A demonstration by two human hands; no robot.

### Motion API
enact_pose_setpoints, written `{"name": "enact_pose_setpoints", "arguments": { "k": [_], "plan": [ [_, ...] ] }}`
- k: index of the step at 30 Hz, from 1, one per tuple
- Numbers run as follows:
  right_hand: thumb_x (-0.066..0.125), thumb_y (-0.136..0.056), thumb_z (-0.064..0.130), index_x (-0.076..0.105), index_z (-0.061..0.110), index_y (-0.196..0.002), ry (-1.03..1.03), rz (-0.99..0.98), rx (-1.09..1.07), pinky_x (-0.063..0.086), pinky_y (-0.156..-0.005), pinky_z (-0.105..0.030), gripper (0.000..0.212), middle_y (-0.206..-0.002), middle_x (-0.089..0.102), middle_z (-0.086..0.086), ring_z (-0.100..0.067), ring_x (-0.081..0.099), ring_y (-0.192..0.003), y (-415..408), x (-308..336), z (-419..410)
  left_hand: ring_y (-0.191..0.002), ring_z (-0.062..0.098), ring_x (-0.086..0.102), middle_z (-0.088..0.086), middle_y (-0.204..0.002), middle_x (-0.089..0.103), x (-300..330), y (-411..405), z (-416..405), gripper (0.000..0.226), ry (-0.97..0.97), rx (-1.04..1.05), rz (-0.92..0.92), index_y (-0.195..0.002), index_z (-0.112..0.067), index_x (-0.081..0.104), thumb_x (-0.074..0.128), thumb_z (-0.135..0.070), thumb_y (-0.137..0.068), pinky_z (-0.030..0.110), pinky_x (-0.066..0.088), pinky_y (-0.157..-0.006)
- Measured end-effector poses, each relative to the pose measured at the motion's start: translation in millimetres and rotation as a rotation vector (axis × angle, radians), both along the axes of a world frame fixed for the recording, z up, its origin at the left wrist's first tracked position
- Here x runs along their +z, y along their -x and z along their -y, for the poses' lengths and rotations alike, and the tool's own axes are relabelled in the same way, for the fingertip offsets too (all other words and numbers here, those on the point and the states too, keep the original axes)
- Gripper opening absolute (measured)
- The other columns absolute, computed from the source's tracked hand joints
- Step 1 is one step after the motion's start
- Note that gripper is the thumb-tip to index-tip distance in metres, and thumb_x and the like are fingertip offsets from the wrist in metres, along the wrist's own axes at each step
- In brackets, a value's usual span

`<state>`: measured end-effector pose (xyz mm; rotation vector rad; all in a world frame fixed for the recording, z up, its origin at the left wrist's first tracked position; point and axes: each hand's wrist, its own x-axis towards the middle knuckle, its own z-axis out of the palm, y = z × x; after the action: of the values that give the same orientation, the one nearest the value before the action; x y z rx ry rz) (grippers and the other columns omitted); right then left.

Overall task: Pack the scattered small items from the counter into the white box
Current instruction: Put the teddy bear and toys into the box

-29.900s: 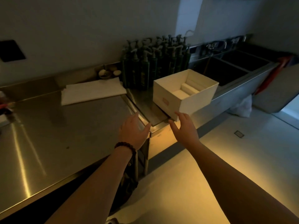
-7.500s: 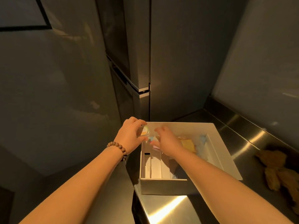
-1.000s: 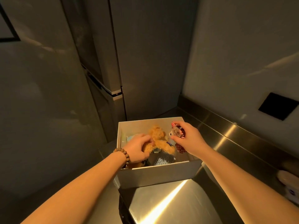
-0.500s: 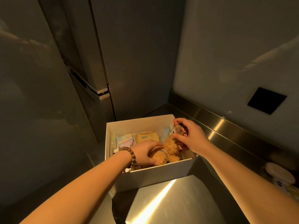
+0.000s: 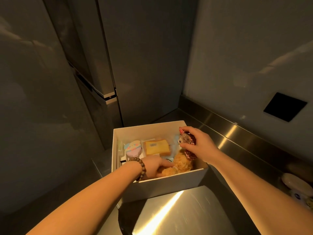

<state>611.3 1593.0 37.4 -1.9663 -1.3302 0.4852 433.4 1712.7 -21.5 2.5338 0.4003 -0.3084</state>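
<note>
Over white box [image 5: 166, 185] on steel counter [image 5: 186, 216], your both hands work. Left hand [image 5: 152, 167] now low inside box, fingers curled round brown teddy [image 5: 182, 164]; teddy has slid from middle to near right corner, lying down. Right hand [image 5: 199, 144] pinches small red-checked toy [image 5: 187, 139] with fingertips, above box's right side, not yet let go. Pastel toy [image 5: 133, 147] and yellow toast toy [image 5: 156, 147] now show at back. Box nearly full. More small things [image 5: 298, 190] wait at counter's right edge.
</note>
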Motion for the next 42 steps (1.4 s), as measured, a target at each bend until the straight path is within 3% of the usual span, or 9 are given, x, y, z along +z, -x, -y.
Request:
{"name": "enact_pose_setpoints", "arguments": {
  "k": [2, 7, 14, 17, 20, 25, 33, 37, 42],
  "plan": [
    [0.071, -0.084, 0.025, 0.046, 0.036, -0.132, 0.012, -0.032, 0.023, 0.049, -0.094, -0.03, 0.055, -0.131, 0.054, 0.008, -0.012, 0.052, -0.118, 4, 1, -3, -0.119, 0.013, 0.047, -0.005, -0.138, 0.047, 12, 5, -6, 0.061, 0.032, 0.115, 0.131, -0.14, -0.03, 0.037, 0.064, -0.034, -0.085, 0.025, 0.038, -0.098],
    [0.07, -0.084, 0.033, 0.048, 0.037, -0.116, 0.012, -0.124, 0.057, 0.045, -0.078, -0.017, 0.039, -0.116, 0.056, 0.015, -0.007, 0.055, -0.107, 26, 6, -20, -0.123, 0.01, 0.043, -0.006, -0.144, 0.039, 53, 23, -24, 0.074, 0.055, 0.352, 0.458, -0.141, -0.032, 0.029, 0.071, -0.03, -0.08, 0.024, 0.037, -0.096],
    [0.065, -0.086, 0.041, 0.051, 0.04, -0.108, 0.089, -0.321, 0.038, 0.044, -0.068, -0.015, 0.027, -0.102, 0.055, 0.019, -0.004, 0.055, -0.091, 76, 8, -57, -0.103, 0.006, 0.057, -0.008, -0.114, 0.06, 83, 60, -34, 0.04, 0.102, 0.404, 0.537, -0.117, -0.024, 0.058, 0.071, -0.029, -0.08, 0.029, 0.05, -0.091],
    [0.068, -0.084, 0.041, 0.058, 0.032, -0.103, 0.15, -0.42, 0.027, 0.046, -0.066, -0.02, 0.024, -0.1, 0.062, 0.01, -0.008, 0.059, -0.089, 93, 0, -71, -0.098, 0.005, 0.057, -0.007, -0.108, 0.063, 80, 83, -42, 0.027, -0.045, 0.413, 0.48, -0.111, -0.022, 0.064, 0.066, -0.026, -0.084, 0.029, 0.05, -0.09],
    [0.073, -0.08, 0.036, 0.062, 0.02, -0.105, 0.233, -0.439, 0.013, 0.05, -0.069, -0.027, 0.032, -0.099, 0.065, -0.001, -0.015, 0.062, -0.089, 109, -15, -85, -0.117, 0.011, 0.049, -0.005, -0.125, 0.057, 70, 103, -52, 0.035, -0.273, 0.456, 0.41, -0.12, -0.026, 0.057, 0.062, -0.032, -0.086, 0.028, 0.037, -0.1],
    [0.077, -0.076, 0.029, 0.055, 0.018, -0.088, 0.393, -0.11, 0.053, 0.043, -0.063, -0.026, 0.028, -0.087, 0.059, 0.001, -0.017, 0.057, -0.082, 133, -42, -102, -0.141, 0.015, 0.017, -0.005, -0.154, 0.021, 36, 130, -55, 0.067, -0.334, 0.553, 0.286, -0.144, -0.03, 0.027, 0.056, -0.046, -0.086, 0.024, 0.015, -0.104],
    [0.078, -0.072, 0.04, 0.052, 0.028, -0.099, 0.32, 0.332, 0.451, 0.047, -0.079, -0.027, 0.039, -0.109, 0.054, 0.005, -0.015, 0.051, -0.097, 132, -32, -96, -0.137, 0.004, 0.006, -0.022, -0.146, -0.001, 11, 138, -40, 0.07, -0.164, 0.557, 0.382, -0.137, -0.047, -0.006, 0.046, -0.047, -0.091, 0.029, 0.015, -0.109],
    [0.076, -0.077, 0.036, 0.062, 0.022, -0.105, 0.479, 0.429, 0.627, 0.046, -0.077, -0.026, 0.034, -0.11, 0.056, 0.001, -0.014, 0.051, -0.094, 123, -25, -91, -0.142, 0.008, 0.007, -0.013, -0.154, 0.001, 11, 136, -37, 0.073, -0.098, 0.581, 0.376, -0.144, -0.037, -0.004, 0.046, -0.045, -0.092, 0.036, 0.021, -0.114],
    [0.072, -0.082, 0.026, 0.062, 0.015, -0.097, 0.528, 0.426, 0.562, 0.051, -0.077, -0.03, 0.021, -0.095, 0.062, -0.005, -0.021, 0.058, -0.087, 150, -40, -102, -0.142, 0.01, 0.01, -0.012, -0.155, 0.001, 14, 136, -35, 0.072, -0.084, 0.599, 0.378, -0.146, -0.033, -0.002, 0.046, -0.039, -0.093, 0.039, 0.025, -0.114]
  ]
}}
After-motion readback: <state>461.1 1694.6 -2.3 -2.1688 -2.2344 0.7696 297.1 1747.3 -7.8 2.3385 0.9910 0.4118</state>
